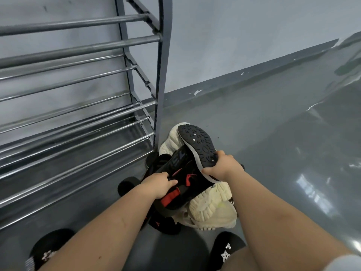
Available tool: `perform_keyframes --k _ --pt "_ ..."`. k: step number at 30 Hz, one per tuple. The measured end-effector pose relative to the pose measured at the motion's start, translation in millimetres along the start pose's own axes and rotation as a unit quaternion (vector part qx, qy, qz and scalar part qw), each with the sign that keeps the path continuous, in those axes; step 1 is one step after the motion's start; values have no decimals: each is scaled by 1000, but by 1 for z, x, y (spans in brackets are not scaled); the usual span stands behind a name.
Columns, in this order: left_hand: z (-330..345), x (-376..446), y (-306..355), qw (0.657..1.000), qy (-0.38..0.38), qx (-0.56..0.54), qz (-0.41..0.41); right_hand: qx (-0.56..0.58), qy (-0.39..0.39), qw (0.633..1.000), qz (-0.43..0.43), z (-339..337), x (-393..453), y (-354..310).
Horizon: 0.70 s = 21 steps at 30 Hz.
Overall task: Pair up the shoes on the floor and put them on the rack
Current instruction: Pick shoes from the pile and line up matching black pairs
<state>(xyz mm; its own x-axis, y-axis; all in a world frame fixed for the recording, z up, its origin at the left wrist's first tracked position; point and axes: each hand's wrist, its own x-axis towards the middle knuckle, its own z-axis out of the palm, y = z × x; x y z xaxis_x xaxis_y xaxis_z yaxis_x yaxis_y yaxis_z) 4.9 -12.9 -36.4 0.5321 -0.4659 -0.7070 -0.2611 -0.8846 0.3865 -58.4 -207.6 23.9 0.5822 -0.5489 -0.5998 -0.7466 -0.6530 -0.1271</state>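
While both hands [220, 169] clamp the black shoe [187, 173] above the pile [211, 208] by the rack [78, 114], its mate could snag underneath.

Glossy grey floor [273, 133] reflecting light patches; pale grey wall [234, 36] meeting it at chipped dark skirting [254, 75].

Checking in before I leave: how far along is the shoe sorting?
Barely begun. Done: nothing, the rack rails in view hold no shoes. In hand: a black shoe, sole outward, gripped by the left hand and right hand. Left: the cream shoes and other dark shoes piled on the floor.
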Motion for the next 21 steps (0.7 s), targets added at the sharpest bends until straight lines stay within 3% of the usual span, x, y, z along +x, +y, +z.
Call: perform_keyframes --k 6,10,12,15,21 --pt "1 -31 10 995 69 66 26 152 -3 988 -28 -18 -31 1" --pt "1 -60 4 992 121 38 -14 417 -75 906 31 -28 -64 18" --pt "-7 -81 -4 988 147 44 -28 488 -114 864 35 -33 -82 27" --pt "-20 -115 -25 980 188 31 -51 543 -172 822 11 -35 -112 35" --pt "-15 -193 -69 952 274 -75 -109 574 -235 783 -36 -29 -164 15"
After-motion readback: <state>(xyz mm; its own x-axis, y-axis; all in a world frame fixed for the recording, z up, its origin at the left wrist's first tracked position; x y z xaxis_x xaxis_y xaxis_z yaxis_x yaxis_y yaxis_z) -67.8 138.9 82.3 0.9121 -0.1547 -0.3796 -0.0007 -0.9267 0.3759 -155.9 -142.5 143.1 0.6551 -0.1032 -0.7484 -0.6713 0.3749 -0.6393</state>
